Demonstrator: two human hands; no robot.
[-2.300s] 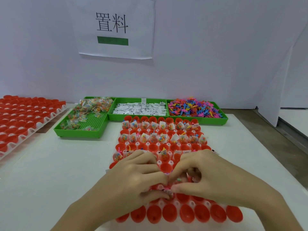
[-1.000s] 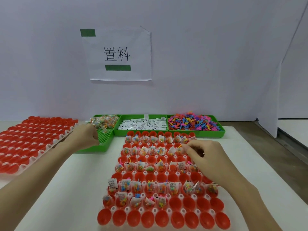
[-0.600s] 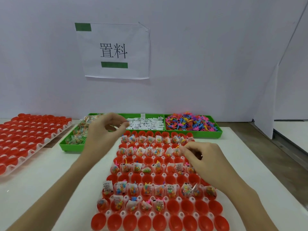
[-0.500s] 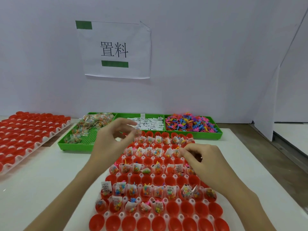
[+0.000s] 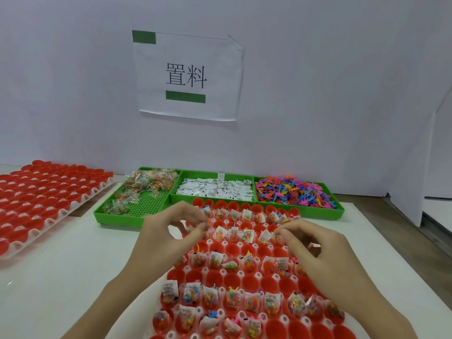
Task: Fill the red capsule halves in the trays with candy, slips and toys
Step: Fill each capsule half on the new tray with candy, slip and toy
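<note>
The tray of red capsule halves lies in front of me; many halves hold candy packets, slips and toys, while some rows are bare. My left hand hovers over the tray's far left and pinches a small candy packet between thumb and forefinger. Over the far right rows, my right hand has its fingers curled and its thumb and forefinger tips together just above a packet in a capsule; I see nothing between them.
Three green bins stand behind the tray: candy packets, white slips and coloured toys. A second tray of red halves lies at the left. A wall with a paper sign stands behind, and a white partition at the right.
My left hand went to the candy bin, then came back over the tray's far left with a packet. My right hand stayed curled over the far right rows.
</note>
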